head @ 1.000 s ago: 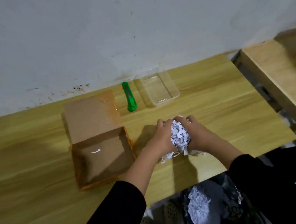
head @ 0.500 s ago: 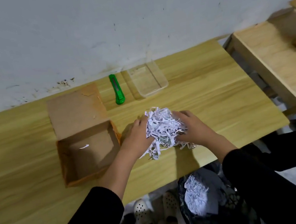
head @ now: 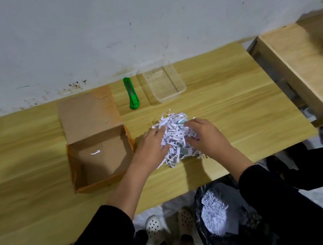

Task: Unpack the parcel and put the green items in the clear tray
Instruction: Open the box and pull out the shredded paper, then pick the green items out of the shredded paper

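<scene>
Clutching a mound of shredded paper [head: 175, 135] on the worktop [head: 237, 112] with left hand [head: 151, 146] and right hand [head: 204, 135], fingers curled into it from both sides. Just left, opened parcel box [head: 100, 161], one shred inside. Farther back, green cutter [head: 131, 93] beside the clear tray [head: 165, 85] — not touching. Below the near edge — black bin bag [head: 215, 212] holding shreds.
</scene>
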Demonstrator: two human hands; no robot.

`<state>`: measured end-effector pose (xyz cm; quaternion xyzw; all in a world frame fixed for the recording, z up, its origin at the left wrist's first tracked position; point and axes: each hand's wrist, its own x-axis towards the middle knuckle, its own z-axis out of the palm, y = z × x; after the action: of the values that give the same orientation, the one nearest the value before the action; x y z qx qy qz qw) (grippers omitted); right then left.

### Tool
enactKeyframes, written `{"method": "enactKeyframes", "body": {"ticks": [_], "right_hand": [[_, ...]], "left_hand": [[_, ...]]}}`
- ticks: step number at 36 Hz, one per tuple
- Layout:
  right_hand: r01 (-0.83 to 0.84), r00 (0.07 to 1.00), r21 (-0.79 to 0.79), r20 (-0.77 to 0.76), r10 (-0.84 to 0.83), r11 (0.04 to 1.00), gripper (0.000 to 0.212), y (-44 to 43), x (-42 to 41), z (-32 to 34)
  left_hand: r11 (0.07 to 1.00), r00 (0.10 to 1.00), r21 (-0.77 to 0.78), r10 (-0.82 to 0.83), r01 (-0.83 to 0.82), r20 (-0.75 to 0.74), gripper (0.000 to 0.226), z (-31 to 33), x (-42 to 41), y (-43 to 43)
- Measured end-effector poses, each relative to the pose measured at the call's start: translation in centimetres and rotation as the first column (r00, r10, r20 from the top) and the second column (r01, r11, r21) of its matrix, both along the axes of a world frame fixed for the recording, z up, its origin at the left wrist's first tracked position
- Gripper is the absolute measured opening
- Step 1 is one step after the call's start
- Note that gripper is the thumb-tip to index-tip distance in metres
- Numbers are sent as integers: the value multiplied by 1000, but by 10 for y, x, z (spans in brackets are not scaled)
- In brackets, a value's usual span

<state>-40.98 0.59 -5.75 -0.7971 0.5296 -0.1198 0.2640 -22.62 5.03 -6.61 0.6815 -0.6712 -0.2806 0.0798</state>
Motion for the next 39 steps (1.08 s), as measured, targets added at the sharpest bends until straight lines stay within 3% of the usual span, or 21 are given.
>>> {"method": "enactKeyframes", "body": {"ticks": [4, 10, 17, 21, 25, 28, 33, 39], "right_hand": [[-55, 998, -42, 19, 56, 998, 48, -3, 10, 17], [-128, 988, -53, 80, 132, 990, 34, -3, 53, 35], [-255, 959, -28, 123, 256, 967, 30, 13, 130, 39], [-324, 938, 11, 133, 320, 946, 29, 23, 177, 29], [-371, 927, 67, 86, 365, 926, 30, 29, 215, 8], [-377, 926, 105, 20, 377, 920, 27, 32, 234, -9], [-317, 944, 136, -48, 326, 939, 26, 32, 252, -30], [-267, 962, 71, -40, 270, 961, 23, 37, 262, -37]], "left_hand": [[999, 998, 17, -34, 34, -47, 71, 11, 7, 8], [996, 997, -85, 12, -19, -77, 60, 26, 27, 23], [947, 974, -226, 217, -227, -65, 45, 32, 83, 55], [799, 874, -363, 472, -479, -114, 42, 16, 123, 79], [698, 737, -237, 643, -676, -208, 44, -7, 153, 93], [669, 664, -116, 670, -734, -333, 48, -17, 154, 97], [574, 466, 53, 712, -817, -526, 49, -17, 141, 97], [563, 386, 122, 693, -817, -608, 49, -15, 143, 97]]}}
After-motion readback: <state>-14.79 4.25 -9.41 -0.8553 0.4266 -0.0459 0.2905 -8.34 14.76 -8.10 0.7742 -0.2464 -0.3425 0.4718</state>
